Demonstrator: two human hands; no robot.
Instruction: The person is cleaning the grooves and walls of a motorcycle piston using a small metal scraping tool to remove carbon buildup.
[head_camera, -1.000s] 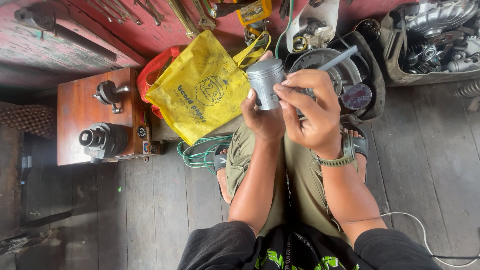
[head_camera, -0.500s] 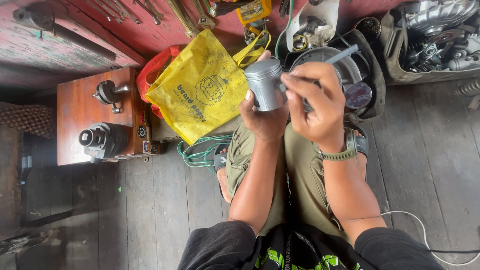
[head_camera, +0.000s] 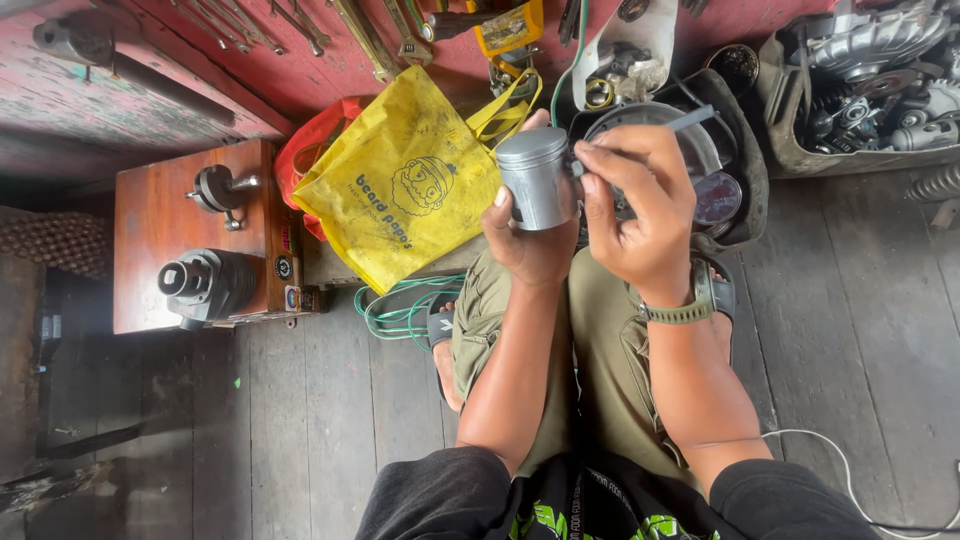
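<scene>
The left hand (head_camera: 535, 245) is wrapped around a grey cylindrical metal piston (head_camera: 535, 178), holding it upright above the knees, thumb on its near side. Touching the piston's right flank, the right hand (head_camera: 640, 215) is pinched shut on a thin grey metal tool (head_camera: 690, 119) whose free end slants up and away; an olive wristwatch (head_camera: 685, 308) sits on that wrist. Just left of the left hand lies a yellow fabric bag (head_camera: 400, 190) over a red one, with green coiled wire (head_camera: 395, 310) below it on the wooden floor (head_camera: 300, 430). Farther left stands a brown wooden block (head_camera: 150, 230) carrying a dark metal cylinder part (head_camera: 205, 285). Beyond the hands, spanners and engine parts (head_camera: 870, 70) lie scattered.
</scene>
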